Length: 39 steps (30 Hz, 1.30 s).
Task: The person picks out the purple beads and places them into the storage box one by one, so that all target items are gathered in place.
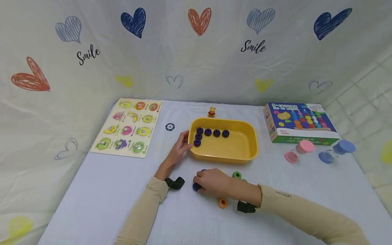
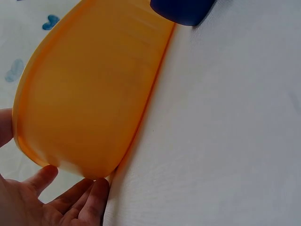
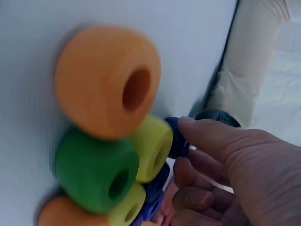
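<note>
A yellow tray point(image 1: 225, 156) lies mid-table with several dark blue beads point(image 1: 216, 133) along its left end and back side. My left hand point(image 1: 178, 149) holds the tray's left end; the left wrist view shows fingertips against the outer wall point(image 2: 94, 103). In front of the tray, my right hand point(image 1: 212, 182) pinches a dark blue bead point(image 3: 176, 136) between thumb and forefinger. Near it lie an orange bead point(image 3: 106, 80), a green bead point(image 3: 96, 169) and a yellow bead point(image 3: 151, 148), each with a hole. My right hand partly hides other beads in the head view.
At the left lies a fruit picture board point(image 1: 128, 129), with a round chip point(image 1: 169, 127) beside it. Behind the tray stands a small bear figure point(image 1: 211, 112). A toy box point(image 1: 301, 122), a pink-capped timer point(image 1: 300, 150) and a blue-capped timer point(image 1: 337, 151) are at the right.
</note>
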### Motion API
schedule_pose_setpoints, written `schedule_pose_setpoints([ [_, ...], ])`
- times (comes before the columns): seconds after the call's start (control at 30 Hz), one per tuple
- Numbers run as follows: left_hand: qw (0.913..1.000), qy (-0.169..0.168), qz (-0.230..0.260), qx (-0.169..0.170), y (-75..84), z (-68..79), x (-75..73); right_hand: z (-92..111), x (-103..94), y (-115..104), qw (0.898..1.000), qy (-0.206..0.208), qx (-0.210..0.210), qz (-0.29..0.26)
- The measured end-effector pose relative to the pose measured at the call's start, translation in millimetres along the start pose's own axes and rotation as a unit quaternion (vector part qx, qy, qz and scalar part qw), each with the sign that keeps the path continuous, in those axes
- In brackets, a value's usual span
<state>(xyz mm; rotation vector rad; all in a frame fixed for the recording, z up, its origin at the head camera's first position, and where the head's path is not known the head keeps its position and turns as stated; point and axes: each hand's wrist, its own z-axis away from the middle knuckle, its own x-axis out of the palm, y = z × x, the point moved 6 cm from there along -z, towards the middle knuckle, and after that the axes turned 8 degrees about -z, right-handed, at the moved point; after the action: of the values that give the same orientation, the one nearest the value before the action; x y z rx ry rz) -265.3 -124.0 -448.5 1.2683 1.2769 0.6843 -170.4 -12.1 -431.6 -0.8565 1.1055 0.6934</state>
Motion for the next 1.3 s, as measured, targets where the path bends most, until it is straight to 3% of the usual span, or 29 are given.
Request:
schedule_pose_setpoints([
  [0.27, 0.9999, -0.002, 0.012, 0.011, -0.9, -0.8, 0.0, 8.0, 13.1, -15.3, 0.996, -0.046, -0.028, -0.068],
  [0.63, 0.9997, -0.008, 0.022, 0.010, -0.3, -1.2, -0.4, 23.0, 17.9, -10.2, 0.973, -0.062, -0.025, -0.220],
  [0.77, 0.9997, -0.009, 0.019, 0.010, -1.8, -1.2, -0.6, 33.0, 1.0, -0.8, 0.967, -0.054, -0.005, -0.248],
  [1.0, 0.9998, -0.010, 0.014, 0.006, -2.1, -1.0, -2.0, 42.2, -47.5, 28.2, 0.966, -0.031, 0.045, -0.253],
  [1.3, 0.9995, -0.012, 0.029, 0.008, -1.9, -1.7, -1.0, 29.5, -94.0, 87.7, 0.972, 0.007, 0.093, -0.214],
])
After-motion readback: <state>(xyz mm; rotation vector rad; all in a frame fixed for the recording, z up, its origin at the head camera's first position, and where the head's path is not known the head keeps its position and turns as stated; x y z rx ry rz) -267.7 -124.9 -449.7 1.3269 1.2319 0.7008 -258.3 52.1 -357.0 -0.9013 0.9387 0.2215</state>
